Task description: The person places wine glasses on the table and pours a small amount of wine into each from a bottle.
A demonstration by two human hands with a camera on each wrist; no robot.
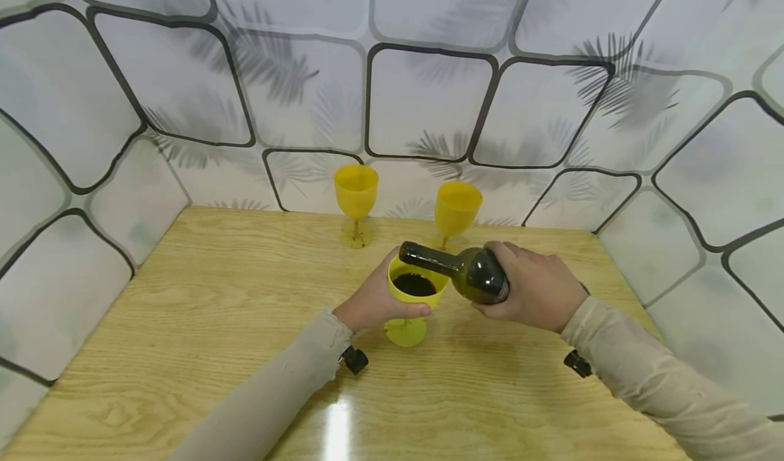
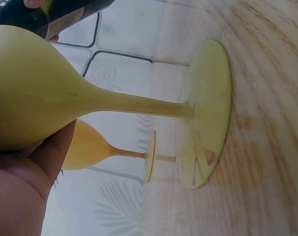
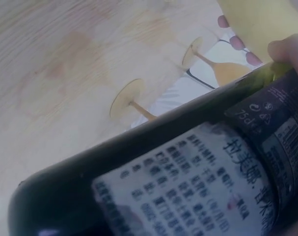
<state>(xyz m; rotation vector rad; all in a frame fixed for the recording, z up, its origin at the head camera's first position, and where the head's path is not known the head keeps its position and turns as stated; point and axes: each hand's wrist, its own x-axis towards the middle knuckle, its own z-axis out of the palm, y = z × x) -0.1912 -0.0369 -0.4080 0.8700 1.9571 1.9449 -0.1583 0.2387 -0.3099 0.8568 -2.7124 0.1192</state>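
Note:
My left hand (image 1: 375, 299) holds a yellow goblet (image 1: 432, 298) by its bowl, thumb across the near side. Dark liquid (image 1: 414, 284) lies inside the bowl. Seen from the left wrist, the goblet's stem and round foot (image 2: 207, 113) are close to the wood, but whether they touch I cannot tell. My right hand (image 1: 535, 287) grips a dark green wine bottle (image 1: 480, 274) around its body. The bottle is tilted, its neck over the goblet's rim and its mouth pointing left; no stream is visible. Printed labels (image 3: 188, 182) cover the bottle's side in the right wrist view.
Two more yellow goblets stand farther back on the wooden table (image 1: 233, 311), one left (image 1: 356, 192) and one right (image 1: 456, 209), the right one partly behind the bottle. White patterned panels (image 1: 429, 107) enclose the back and both sides.

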